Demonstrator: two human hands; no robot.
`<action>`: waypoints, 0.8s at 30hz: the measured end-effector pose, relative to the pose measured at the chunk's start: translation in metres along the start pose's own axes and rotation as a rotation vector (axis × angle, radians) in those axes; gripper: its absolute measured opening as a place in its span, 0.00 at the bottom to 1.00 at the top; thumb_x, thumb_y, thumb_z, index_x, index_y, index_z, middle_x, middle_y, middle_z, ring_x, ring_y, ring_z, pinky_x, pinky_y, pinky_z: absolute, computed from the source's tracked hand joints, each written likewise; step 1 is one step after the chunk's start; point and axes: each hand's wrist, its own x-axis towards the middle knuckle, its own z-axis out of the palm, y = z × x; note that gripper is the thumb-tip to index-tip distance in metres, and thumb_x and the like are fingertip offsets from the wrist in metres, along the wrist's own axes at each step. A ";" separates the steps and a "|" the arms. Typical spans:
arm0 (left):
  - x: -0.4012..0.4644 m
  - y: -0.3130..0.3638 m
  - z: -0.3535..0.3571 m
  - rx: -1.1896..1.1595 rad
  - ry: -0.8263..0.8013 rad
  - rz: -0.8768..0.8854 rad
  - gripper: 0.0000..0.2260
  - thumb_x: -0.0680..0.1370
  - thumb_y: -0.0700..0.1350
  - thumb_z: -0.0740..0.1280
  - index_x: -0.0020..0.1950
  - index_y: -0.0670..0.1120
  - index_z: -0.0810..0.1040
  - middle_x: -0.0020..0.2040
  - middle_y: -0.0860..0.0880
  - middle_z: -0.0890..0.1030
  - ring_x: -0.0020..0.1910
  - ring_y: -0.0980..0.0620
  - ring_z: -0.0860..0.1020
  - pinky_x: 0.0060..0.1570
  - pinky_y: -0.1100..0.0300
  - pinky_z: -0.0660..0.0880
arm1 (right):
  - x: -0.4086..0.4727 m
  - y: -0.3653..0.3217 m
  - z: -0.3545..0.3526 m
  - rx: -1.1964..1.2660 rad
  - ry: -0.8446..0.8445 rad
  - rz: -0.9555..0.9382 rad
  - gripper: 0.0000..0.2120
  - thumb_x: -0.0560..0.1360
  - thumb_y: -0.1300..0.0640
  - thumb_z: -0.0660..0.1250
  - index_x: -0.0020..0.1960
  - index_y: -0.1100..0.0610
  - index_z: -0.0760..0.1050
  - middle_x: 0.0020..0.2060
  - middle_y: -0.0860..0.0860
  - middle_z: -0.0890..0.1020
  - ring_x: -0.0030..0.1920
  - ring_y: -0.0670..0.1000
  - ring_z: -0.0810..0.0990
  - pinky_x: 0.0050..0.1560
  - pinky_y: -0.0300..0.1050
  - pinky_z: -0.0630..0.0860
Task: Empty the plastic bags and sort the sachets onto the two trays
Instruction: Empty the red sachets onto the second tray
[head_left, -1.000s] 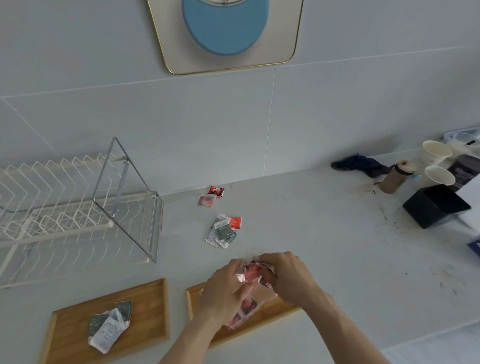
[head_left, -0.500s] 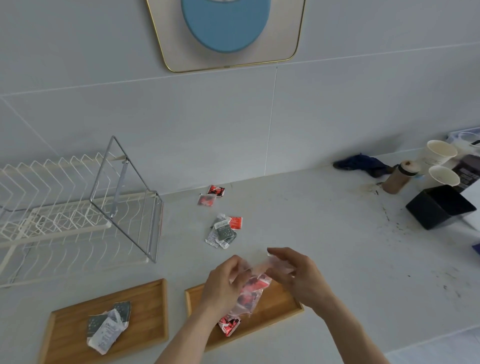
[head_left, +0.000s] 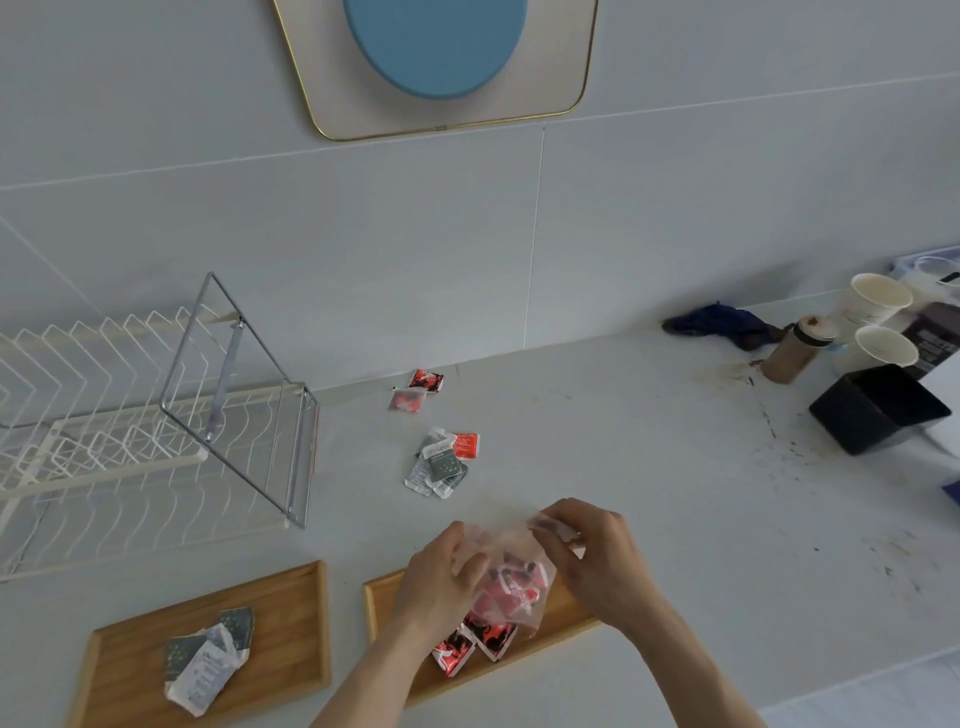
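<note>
Just two trays (head_left: 311, 613), two hands (head_left: 441, 587), one bag (head_left: 511, 577).

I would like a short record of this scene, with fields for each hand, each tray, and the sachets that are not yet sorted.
left hand: left hand grips the clear plastic bag from the left
right hand: right hand pinches the bag's upper edge
bag: holds red sachets, above the right wooden tray
right tray: two red sachets lie below the bag
left tray: left wooden tray holds grey and white sachets
unsorted: mixed sachet pile and two red packets on the white counter
</note>
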 end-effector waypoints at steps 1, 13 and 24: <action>0.001 0.000 0.000 0.000 0.004 0.005 0.12 0.82 0.53 0.65 0.64 0.51 0.76 0.60 0.57 0.82 0.58 0.57 0.80 0.38 0.77 0.72 | 0.000 -0.001 0.000 0.006 0.004 -0.010 0.03 0.77 0.60 0.72 0.45 0.55 0.83 0.38 0.45 0.85 0.40 0.49 0.83 0.44 0.53 0.82; 0.007 0.006 -0.005 -0.072 0.012 0.052 0.05 0.82 0.51 0.66 0.56 0.61 0.75 0.55 0.61 0.83 0.50 0.68 0.79 0.47 0.72 0.76 | 0.000 -0.003 -0.008 0.012 0.112 -0.021 0.06 0.80 0.58 0.69 0.45 0.49 0.78 0.37 0.38 0.83 0.39 0.48 0.82 0.38 0.48 0.81; 0.000 0.013 0.009 -0.047 -0.014 0.040 0.07 0.81 0.49 0.68 0.44 0.59 0.74 0.46 0.63 0.84 0.45 0.65 0.82 0.42 0.74 0.75 | -0.010 0.014 -0.009 0.305 -0.075 0.312 0.11 0.75 0.60 0.75 0.54 0.47 0.82 0.42 0.45 0.89 0.42 0.47 0.87 0.43 0.38 0.81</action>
